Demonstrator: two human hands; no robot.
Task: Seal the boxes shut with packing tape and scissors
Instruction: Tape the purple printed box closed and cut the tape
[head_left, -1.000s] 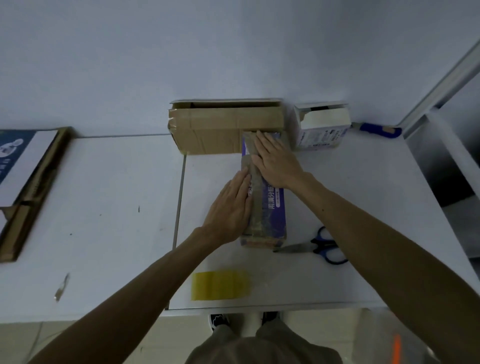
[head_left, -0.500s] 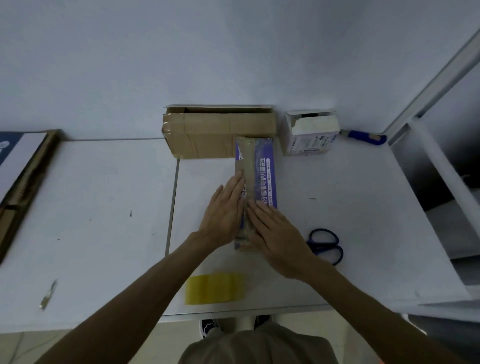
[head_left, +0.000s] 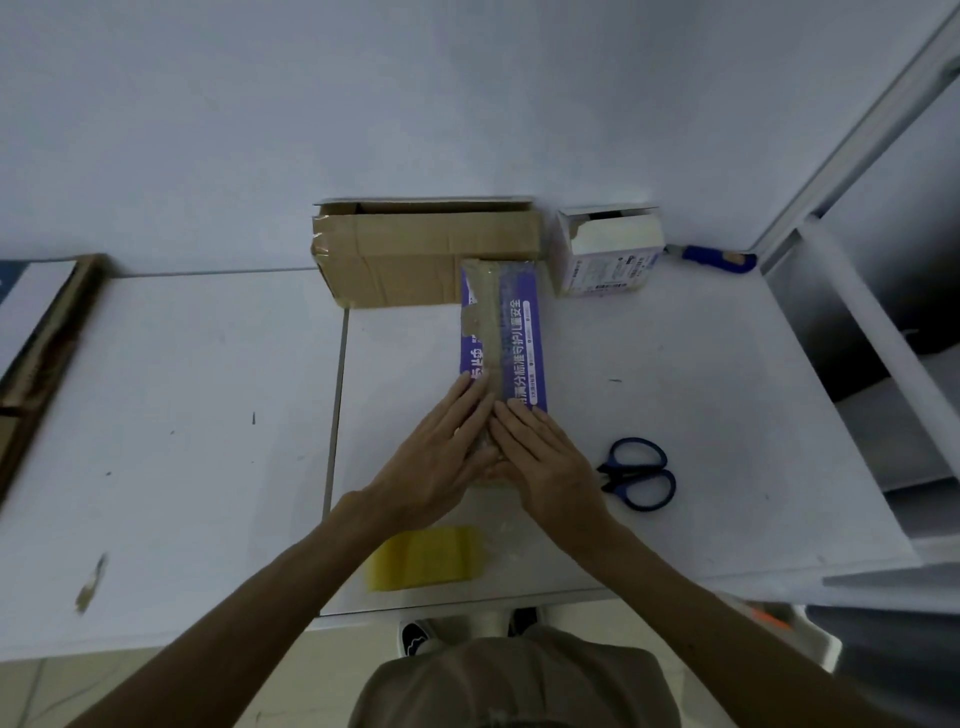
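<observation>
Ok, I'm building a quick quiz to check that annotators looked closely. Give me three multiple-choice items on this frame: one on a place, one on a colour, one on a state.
1. Where do the scissors lie?
A. on the floor
B. on the table, right of the purple box
C. inside a drawer

2. What colour are the scissors' handles?
A. red
B. green
C. blue

3. How do the left hand and right hand meet the purple box?
A. both flat, fingers straight, pressing its near end
B. both balled into fists
C. both lifted clear of it

Answers: B, the scissors rest on the table beside the right hand. C, both handle loops are blue. A, straight fingers lie along the tape strip at the box's near end.
</observation>
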